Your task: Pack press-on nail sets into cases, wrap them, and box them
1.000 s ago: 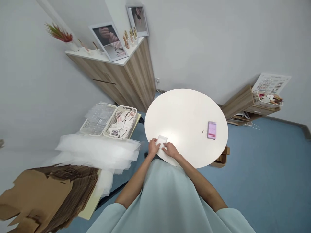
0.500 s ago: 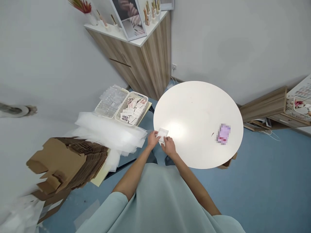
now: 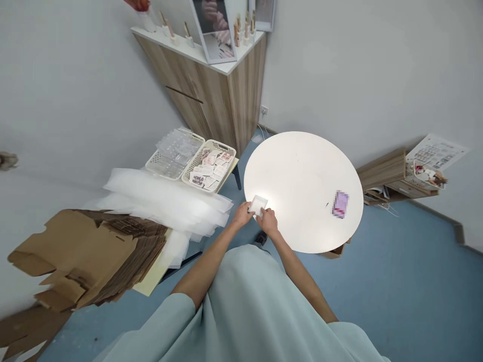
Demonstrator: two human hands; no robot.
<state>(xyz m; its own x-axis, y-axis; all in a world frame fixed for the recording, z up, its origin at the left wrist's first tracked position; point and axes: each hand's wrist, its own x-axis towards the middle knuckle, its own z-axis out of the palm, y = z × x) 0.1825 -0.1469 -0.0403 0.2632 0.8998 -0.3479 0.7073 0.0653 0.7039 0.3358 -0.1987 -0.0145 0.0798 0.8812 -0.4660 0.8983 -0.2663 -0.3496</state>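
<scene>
A small white rectangular box or tray [image 3: 258,203] is held between my two hands over the left edge of the round white table [image 3: 302,166]. My left hand [image 3: 242,214] grips its left side, fingers closed on it. At the near right corner, my right hand [image 3: 267,221] has its thumb and fingers closed on it as well. What lies inside the white piece, if anything, is too pale to make out. A blurred-out purple item [image 3: 340,204] rests on the right part of the table.
Left of me, a side table holds a basket of printed cards [image 3: 209,168], a basket of clear plastic trays [image 3: 177,151], white foam sheets [image 3: 162,198] and flattened cardboard boxes [image 3: 94,256]. A wooden cabinet [image 3: 211,80] stands behind; a low shelf [image 3: 385,171] is at right.
My view has shifted slightly. Both hands, still on the white piece, appear a little farther right, and its rim shows more clearly with the upper face turned toward me.
</scene>
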